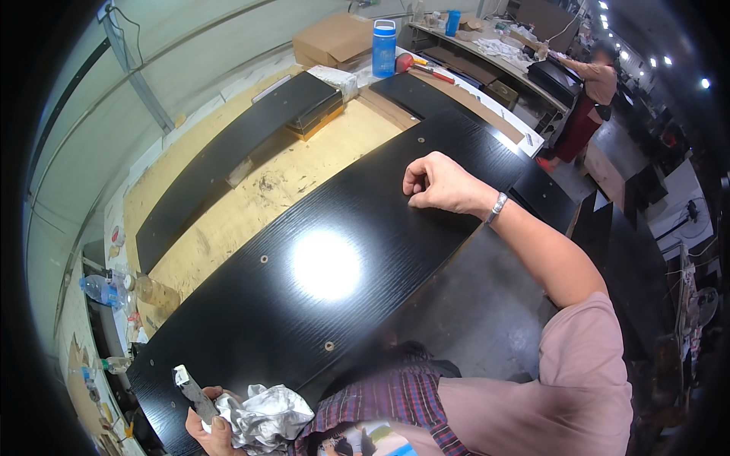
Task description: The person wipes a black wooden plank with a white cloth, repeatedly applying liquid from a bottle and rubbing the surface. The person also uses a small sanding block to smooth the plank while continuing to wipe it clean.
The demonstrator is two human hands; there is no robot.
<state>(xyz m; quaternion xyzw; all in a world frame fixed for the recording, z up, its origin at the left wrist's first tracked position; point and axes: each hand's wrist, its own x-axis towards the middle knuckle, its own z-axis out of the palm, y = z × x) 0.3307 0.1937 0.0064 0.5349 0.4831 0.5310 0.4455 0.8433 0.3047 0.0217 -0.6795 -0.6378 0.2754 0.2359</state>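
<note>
A long black wood-grain panel [220, 304] with small round metal fittings set in its face lies across the bench in front of me. My right hand [445, 185] is over its far right part, fingers curled into a pinch near the surface; what is in them, if anything, is hidden. At the panel's near left end, my left hand [217, 435] is closed around a dark stick-like piece with a white tip [195, 394]. A crumpled white cloth [266, 416] is bunched against that same hand, over the panel's near edge.
Another black panel [220, 156] rests raised on a block at the far side of the yellowish bench top [304, 163]. Behind stand a cardboard box [332, 39], a blue bottle [384, 52] and a red-handled tool [433, 74]. Plastic bottles [99, 290] sit left. A co-worker [597, 83] stands far right.
</note>
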